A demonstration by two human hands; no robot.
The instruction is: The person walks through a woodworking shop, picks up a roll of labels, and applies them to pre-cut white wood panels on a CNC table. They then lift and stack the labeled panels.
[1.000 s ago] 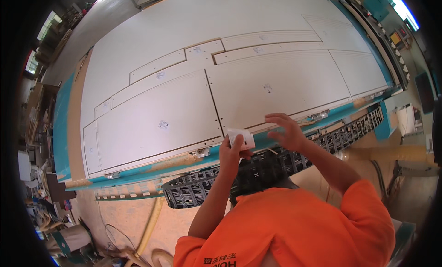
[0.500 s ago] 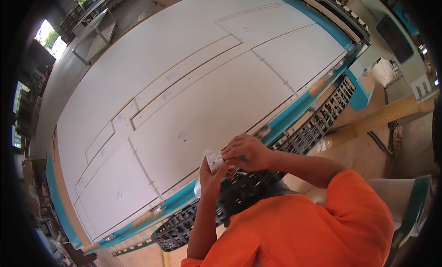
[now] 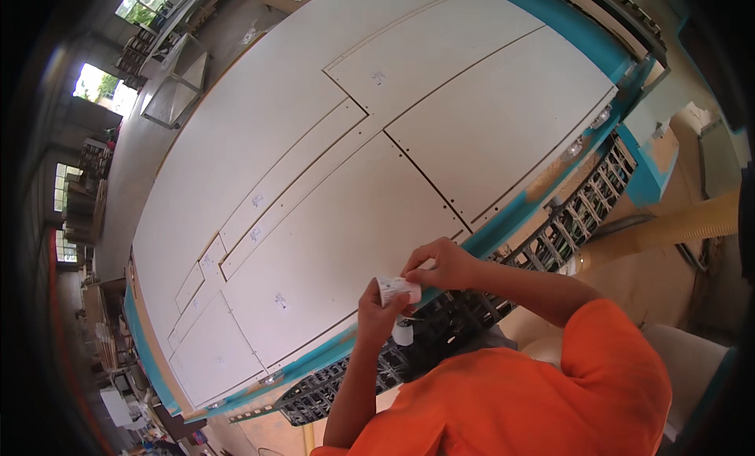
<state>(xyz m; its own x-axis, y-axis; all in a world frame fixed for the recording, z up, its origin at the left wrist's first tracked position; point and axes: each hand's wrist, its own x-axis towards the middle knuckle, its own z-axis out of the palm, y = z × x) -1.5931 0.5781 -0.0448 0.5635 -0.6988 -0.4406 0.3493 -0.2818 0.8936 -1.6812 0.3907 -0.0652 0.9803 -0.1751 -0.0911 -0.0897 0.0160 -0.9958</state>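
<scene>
A strip of white printed labels is stretched between my two hands near the front edge of the cut panel. My left hand is closed on the strip, thumb and fingers pinching it. My right hand is closed at the strip's right end, with a bit of white showing between its fingers. Below my left hand a curled white length hangs down. The large white panel lies flat beyond my hands, cut by dark lines into several pieces. Small printed labels are on some pieces.
A teal machine edge runs along the panel's near side, with a black cable chain in front of it. A yellow ribbed hose lies to the right. A metal cart stands at the far left.
The view has shifted over the panel. My right hand has moved slightly away from my left, and more of the label strip and its hanging length shows.
</scene>
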